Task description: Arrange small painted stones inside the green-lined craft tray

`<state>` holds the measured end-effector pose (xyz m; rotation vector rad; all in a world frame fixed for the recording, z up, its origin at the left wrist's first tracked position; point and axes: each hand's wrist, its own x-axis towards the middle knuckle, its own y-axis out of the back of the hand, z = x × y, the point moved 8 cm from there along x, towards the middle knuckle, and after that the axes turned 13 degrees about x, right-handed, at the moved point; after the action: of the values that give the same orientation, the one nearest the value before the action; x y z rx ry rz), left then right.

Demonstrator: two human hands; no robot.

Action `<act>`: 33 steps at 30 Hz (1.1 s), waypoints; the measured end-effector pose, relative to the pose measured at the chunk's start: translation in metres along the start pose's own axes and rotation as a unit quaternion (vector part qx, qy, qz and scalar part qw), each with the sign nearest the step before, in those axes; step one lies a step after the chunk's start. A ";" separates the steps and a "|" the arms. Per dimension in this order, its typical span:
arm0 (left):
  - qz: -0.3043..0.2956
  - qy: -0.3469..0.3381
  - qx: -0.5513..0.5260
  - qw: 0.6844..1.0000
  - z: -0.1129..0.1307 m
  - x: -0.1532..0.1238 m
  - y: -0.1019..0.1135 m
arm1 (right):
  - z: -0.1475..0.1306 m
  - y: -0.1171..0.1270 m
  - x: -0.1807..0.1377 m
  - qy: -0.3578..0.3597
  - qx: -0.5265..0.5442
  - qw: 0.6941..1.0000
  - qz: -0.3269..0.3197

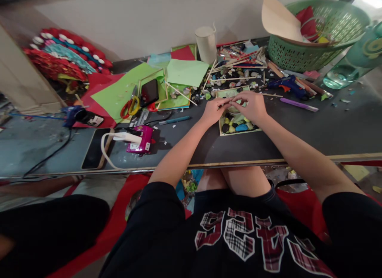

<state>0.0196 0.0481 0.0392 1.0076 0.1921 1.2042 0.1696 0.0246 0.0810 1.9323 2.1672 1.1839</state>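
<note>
Both bare hands met above a shallow rectangular tray with a thin, pale cream rim (238, 132); it lay flat on the dark grey tabletop (298, 134), near the front edge and before the person's body; smooth pebbles sat inside its near part, among them a bright blue oval pebble (241, 127), with black and yellow ones beside it.

The left hand (214, 110) had its fingers bent and its thumb and forefinger drawn close together; the right hand (252, 106) arched over the tray, its thumb and forefinger bent toward the left fingertips; the tips met or nearly met, and whether they pinched something small between them, or how firmly they closed, I could not tell; the hands hid much of the tray's far half.

The tray looked light and rather stiff, though its thin rim would probably flex or come apart under a hard squeeze; it seemed best held low, by two opposite sides, and kept level, since tilting could roll loose pebbles; whether they were stuck down did not show. The pebbles looked hard and sleek, likely to slip from a loose pinch; a thumb and forefinger across the narrow sides seemed the surest hold.

Behind the tray lay a heap of mixed small stones (235, 74); to its right, a dark blue glue gun (289, 87) and a slim purple stick (299, 104).
</note>
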 end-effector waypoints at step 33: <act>0.027 -0.005 0.009 1.000 0.008 -0.003 0.008 | 0.000 -0.001 -0.001 -0.010 -0.013 1.000 0.027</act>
<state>0.0178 0.0415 0.0490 1.0392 0.1697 1.2484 0.1693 0.0235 0.0798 1.9957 2.0922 1.1900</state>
